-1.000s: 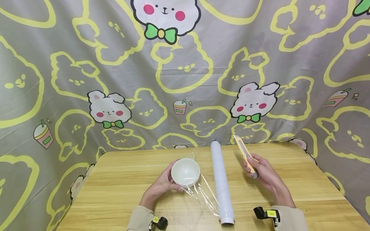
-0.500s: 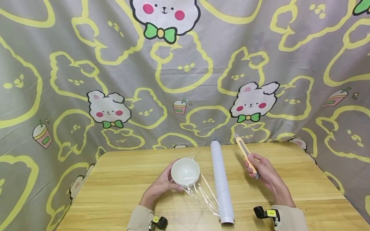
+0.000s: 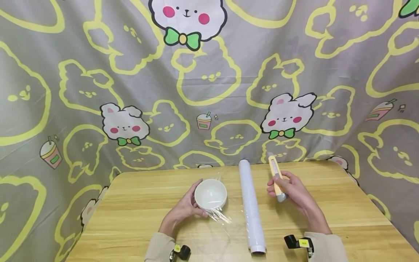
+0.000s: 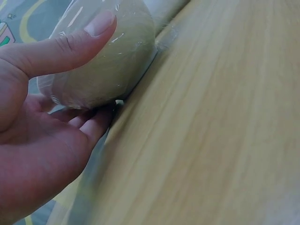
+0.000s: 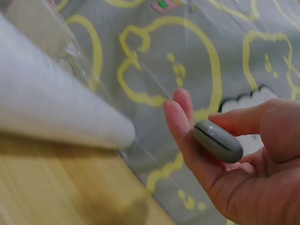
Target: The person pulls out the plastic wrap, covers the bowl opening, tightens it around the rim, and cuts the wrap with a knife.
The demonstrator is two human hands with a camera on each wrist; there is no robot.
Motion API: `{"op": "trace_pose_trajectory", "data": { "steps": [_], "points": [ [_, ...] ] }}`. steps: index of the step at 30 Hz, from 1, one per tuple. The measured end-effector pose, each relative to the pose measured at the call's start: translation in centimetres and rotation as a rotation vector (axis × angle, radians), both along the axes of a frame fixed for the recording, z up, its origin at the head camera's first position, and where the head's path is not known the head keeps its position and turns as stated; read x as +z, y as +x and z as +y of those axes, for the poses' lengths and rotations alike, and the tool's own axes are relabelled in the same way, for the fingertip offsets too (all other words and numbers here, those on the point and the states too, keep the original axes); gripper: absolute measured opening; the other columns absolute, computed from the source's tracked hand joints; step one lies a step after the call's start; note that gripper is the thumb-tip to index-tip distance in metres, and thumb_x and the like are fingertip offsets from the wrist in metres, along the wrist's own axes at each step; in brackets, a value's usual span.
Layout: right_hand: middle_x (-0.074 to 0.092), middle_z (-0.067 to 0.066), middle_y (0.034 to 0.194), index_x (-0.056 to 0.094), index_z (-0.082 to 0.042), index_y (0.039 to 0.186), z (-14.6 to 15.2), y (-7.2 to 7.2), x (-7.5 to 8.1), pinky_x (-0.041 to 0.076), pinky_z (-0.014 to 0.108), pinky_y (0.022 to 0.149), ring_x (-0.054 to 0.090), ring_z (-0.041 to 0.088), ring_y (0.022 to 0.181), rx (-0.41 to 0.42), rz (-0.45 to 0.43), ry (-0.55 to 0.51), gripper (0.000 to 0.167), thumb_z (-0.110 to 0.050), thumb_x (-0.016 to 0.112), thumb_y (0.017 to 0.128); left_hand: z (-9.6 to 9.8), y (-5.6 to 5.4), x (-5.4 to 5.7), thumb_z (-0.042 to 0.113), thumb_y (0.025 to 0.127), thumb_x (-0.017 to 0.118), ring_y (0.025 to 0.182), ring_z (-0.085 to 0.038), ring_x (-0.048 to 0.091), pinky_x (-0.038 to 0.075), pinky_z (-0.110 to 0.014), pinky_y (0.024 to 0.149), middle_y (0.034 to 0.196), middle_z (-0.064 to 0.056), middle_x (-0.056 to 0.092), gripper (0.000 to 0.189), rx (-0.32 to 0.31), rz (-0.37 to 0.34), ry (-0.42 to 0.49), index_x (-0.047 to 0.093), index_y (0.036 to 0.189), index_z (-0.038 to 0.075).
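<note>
Behind the roll (image 3: 251, 207), the patterned curtain (image 3: 229, 109) is hanging, and underneath the roll the table (image 3: 137, 218) is taking the weight. The roll is lying lengthwise, pointing away from you, perhaps for reach from both sides. Left of it, your left hand (image 3: 186, 205) is gripping the bowl (image 3: 210, 194), fingers curling round, thumb pressing the near side, probably steadying it; clear film (image 3: 222, 217) is clinging there. Right of the roll, your right hand (image 3: 292, 189) is pinching the knife (image 3: 274, 168) between thumb and fingers, blade end facing away, presumably for safety!
</note>
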State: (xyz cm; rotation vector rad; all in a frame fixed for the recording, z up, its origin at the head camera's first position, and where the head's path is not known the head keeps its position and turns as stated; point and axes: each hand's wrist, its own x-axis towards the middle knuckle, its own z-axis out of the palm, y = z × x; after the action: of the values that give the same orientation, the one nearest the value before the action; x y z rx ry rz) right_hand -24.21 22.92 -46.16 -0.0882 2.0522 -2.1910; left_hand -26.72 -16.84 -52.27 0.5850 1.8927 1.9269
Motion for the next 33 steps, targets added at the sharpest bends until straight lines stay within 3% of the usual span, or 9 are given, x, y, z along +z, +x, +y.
{"op": "trace_pose_trajectory", "data": {
  "steps": [6, 8, 11, 14, 19, 21, 24, 29, 33],
  "points": [
    [0.069, 0.022, 0.108, 0.017, 0.009, 0.143, -3.4, 0.5, 0.4, 0.063, 0.044, 0.08, 0.074, 0.022, 0.083, 0.016, 0.012, 0.018, 0.047, -0.006, 0.045, 0.108, -0.3, 0.4, 0.0, -0.022, 0.066, 0.081, 0.148, -0.05, 0.023, 0.031, -0.033, 0.118, 0.163, -0.03, 0.015, 0.129, -0.052, 0.025, -0.036, 0.0, 0.163, 0.002],
    [0.069, 0.025, 0.11, 0.016, 0.008, 0.144, -4.6, 0.4, 0.3, 0.064, 0.041, 0.078, 0.074, 0.022, 0.081, 0.02, 0.016, 0.021, 0.048, -0.005, 0.045, 0.107, -0.6, 0.5, 0.3, -0.021, 0.067, 0.081, 0.15, -0.048, 0.02, 0.03, -0.031, 0.119, 0.165, -0.03, 0.012, 0.129, -0.068, 0.029, -0.037, -0.002, 0.163, 0.002],
    [0.068, 0.029, 0.112, 0.015, 0.007, 0.147, -6.2, -0.2, 0.5, 0.064, 0.038, 0.076, 0.074, 0.024, 0.081, 0.015, 0.016, 0.03, 0.052, -0.003, 0.045, 0.107, -1.3, 0.6, 1.3, -0.015, 0.071, 0.083, 0.151, -0.048, 0.015, 0.024, -0.039, 0.122, 0.166, -0.03, 0.006, 0.127, -0.09, 0.058, -0.062, -0.004, 0.163, 0.001],
    [0.064, 0.032, 0.114, 0.015, 0.006, 0.149, -7.8, -1.0, 0.8, 0.064, 0.037, 0.075, 0.073, 0.026, 0.082, 0.026, 0.013, 0.036, 0.052, 0.0, 0.043, 0.106, -1.8, 1.0, 2.8, -0.003, 0.077, 0.086, 0.152, -0.049, 0.011, 0.018, -0.053, 0.123, 0.166, -0.03, 0.008, 0.118, -0.02, 0.131, -0.179, 0.005, 0.163, 0.0],
    [0.057, 0.035, 0.119, 0.014, 0.006, 0.151, -10.3, -2.3, 0.4, 0.064, 0.036, 0.07, 0.07, 0.026, 0.08, 0.055, -0.025, 0.027, 0.052, 0.002, 0.038, 0.105, -1.1, 1.6, 4.8, 0.012, 0.092, 0.076, 0.151, -0.05, 0.014, 0.018, -0.063, 0.121, 0.165, -0.027, 0.022, 0.084, 0.195, 0.226, -0.355, 0.027, 0.159, -0.001],
    [0.056, 0.033, 0.117, 0.014, 0.005, 0.15, -10.9, -2.7, 0.1, 0.063, 0.035, 0.066, 0.067, 0.024, 0.077, 0.052, -0.048, 0.016, 0.052, 0.003, 0.037, 0.104, -0.1, 1.2, 5.7, 0.013, 0.098, 0.07, 0.15, -0.049, 0.018, 0.018, -0.062, 0.121, 0.163, -0.027, 0.027, 0.072, 0.238, 0.262, -0.359, 0.033, 0.157, -0.002],
    [0.056, 0.029, 0.11, 0.016, 0.003, 0.148, -11.1, -3.2, -0.3, 0.062, 0.034, 0.061, 0.062, 0.02, 0.072, 0.031, -0.082, -0.001, 0.051, 0.006, 0.036, 0.101, 1.9, 0.0, 7.0, 0.015, 0.102, 0.063, 0.148, -0.049, 0.025, 0.021, -0.062, 0.121, 0.159, -0.027, 0.035, 0.059, 0.254, 0.312, -0.367, 0.04, 0.153, -0.004],
    [0.056, 0.026, 0.106, 0.015, 0.002, 0.147, -10.2, -3.3, -0.5, 0.063, 0.037, 0.062, 0.059, 0.018, 0.069, 0.003, -0.101, 0.001, 0.052, 0.007, 0.036, 0.1, 5.5, -2.0, 9.4, 0.015, 0.105, 0.058, 0.144, -0.048, 0.035, 0.031, -0.059, 0.119, 0.154, -0.028, 0.043, 0.05, 0.177, 0.263, -0.344, 0.045, 0.149, -0.006],
    [0.057, 0.027, 0.107, 0.013, 0.004, 0.15, -9.2, -3.1, -0.4, 0.064, 0.038, 0.064, 0.061, 0.019, 0.071, 0.006, -0.095, 0.026, 0.056, 0.006, 0.038, 0.1, 8.3, -3.2, 10.1, 0.016, 0.105, 0.057, 0.14, -0.047, 0.043, 0.038, -0.055, 0.116, 0.149, -0.029, 0.048, 0.049, 0.144, 0.238, -0.37, 0.047, 0.146, -0.008]
  ]
}}
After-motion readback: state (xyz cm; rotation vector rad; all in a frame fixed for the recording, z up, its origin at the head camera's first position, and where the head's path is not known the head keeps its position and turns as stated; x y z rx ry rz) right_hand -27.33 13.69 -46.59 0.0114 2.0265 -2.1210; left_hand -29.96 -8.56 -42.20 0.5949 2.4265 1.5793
